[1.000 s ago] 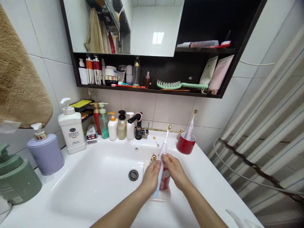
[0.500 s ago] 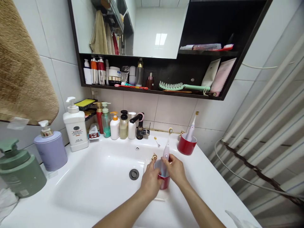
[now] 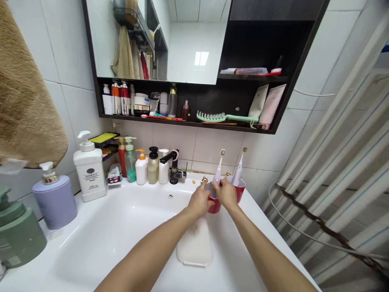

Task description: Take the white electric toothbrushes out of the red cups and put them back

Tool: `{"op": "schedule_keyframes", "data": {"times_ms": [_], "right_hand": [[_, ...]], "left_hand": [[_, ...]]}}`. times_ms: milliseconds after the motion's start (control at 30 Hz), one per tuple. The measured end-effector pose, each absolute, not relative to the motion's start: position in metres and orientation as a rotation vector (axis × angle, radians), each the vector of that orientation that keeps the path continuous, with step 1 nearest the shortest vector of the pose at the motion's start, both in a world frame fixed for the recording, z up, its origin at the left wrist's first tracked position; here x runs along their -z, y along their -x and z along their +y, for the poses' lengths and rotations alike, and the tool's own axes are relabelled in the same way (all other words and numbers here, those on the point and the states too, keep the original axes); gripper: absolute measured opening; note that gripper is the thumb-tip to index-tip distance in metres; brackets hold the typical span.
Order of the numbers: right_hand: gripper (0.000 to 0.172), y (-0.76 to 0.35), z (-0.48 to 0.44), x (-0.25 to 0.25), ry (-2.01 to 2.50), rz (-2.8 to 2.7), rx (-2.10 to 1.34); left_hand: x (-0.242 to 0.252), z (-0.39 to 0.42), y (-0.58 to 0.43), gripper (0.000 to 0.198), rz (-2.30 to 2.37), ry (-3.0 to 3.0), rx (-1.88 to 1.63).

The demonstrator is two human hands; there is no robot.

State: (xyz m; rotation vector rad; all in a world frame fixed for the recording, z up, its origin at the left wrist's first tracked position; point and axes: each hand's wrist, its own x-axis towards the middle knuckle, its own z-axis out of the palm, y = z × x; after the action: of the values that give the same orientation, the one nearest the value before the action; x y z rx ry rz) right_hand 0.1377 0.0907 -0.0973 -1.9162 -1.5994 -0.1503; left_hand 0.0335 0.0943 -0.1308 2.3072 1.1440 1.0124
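My left hand (image 3: 200, 200) is closed around the left side of a red cup (image 3: 215, 207) with a gold ornament (image 3: 204, 179) on its rim. An electric toothbrush (image 3: 218, 175) with a pale pink handle stands in that cup, bristles up. Thumb and fingers of my right hand (image 3: 227, 195) close on the lower handle, at the cup's rim. Just behind my right hand sits a second red cup (image 3: 241, 190) holding another pale electric toothbrush (image 3: 238, 172). Below my hands a cream-white oblong case (image 3: 195, 245) lies in the sink.
The white sink (image 3: 100, 243) has a black faucet (image 3: 174, 170) at the back. Pump bottles (image 3: 142, 170) line its left rear edge. A dark mirror cabinet (image 3: 225, 97) with toiletries and a green hairbrush (image 3: 212, 117) overhangs. White pipes (image 3: 319, 162) stand at the right.
Both hands have carried the cup and toothbrush away from me, to the sink's back right beside the other cup. The white case, earlier mostly covered, now shows.
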Motion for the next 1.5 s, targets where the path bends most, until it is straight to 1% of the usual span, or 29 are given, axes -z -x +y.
{"op": "schedule_keyframes", "data": {"times_ms": [133, 467, 633, 733, 833, 933, 1033, 1100, 1200, 1267, 1400, 1433, 1467, 1500], "right_hand": [[0.025, -0.152, 0.12, 0.085, 2.013, -1.586, 0.178], [0.028, -0.16, 0.164, 0.082, 2.159, -1.534, 0.13], [0.019, -0.16, 0.17, 0.085, 2.136, -1.54, 0.104], [0.02, -0.159, 0.165, 0.083, 2.078, -1.531, 0.107], [0.03, -0.156, 0.151, 0.075, 1.975, -1.501, 0.133], [0.039, -0.15, 0.124, 0.065, 1.849, -1.491, 0.142], [0.052, -0.141, 0.083, 0.053, 1.515, -1.391, 0.014], [0.061, -0.133, 0.051, 0.043, 1.15, -1.317, -0.181], [0.068, -0.119, 0.009, 0.027, 0.758, -1.339, -0.457], [0.068, -0.112, -0.01, 0.02, 0.654, -1.339, -0.558], [0.066, -0.103, -0.024, 0.019, 0.621, -1.251, -0.662], [0.062, -0.103, -0.025, 0.019, 0.623, -1.214, -0.684], [0.054, -0.103, -0.024, 0.02, 0.629, -1.165, -0.707], [0.041, -0.103, -0.023, 0.02, 0.641, -1.106, -0.731]], "left_hand": [[0.121, 0.127, -0.051, 0.009, 1.119, -2.344, -0.957], [0.122, 0.168, -0.062, 0.014, 1.122, -2.357, -0.864], [0.115, 0.168, -0.066, 0.026, 1.157, -2.292, -0.864], [0.111, 0.161, -0.064, 0.036, 1.178, -2.218, -0.917], [0.103, 0.151, -0.058, 0.042, 1.195, -2.111, -1.025], [0.084, 0.133, -0.048, 0.04, 1.211, -1.954, -1.157], [0.054, 0.101, -0.037, 0.052, 1.14, -1.829, -1.258], [0.033, 0.072, -0.03, 0.064, 0.948, -1.768, -1.303], [0.012, 0.028, -0.021, 0.073, 0.311, -1.504, -1.247], [0.006, 0.008, -0.018, 0.076, 0.114, -1.385, -1.177], [0.007, -0.006, -0.016, 0.081, 0.078, -1.265, -1.155], [0.008, -0.006, -0.015, 0.08, 0.107, -1.226, -1.168], [0.009, -0.005, -0.014, 0.074, 0.149, -1.179, -1.176], [0.01, -0.004, -0.014, 0.062, 0.193, -1.131, -1.18]]}}
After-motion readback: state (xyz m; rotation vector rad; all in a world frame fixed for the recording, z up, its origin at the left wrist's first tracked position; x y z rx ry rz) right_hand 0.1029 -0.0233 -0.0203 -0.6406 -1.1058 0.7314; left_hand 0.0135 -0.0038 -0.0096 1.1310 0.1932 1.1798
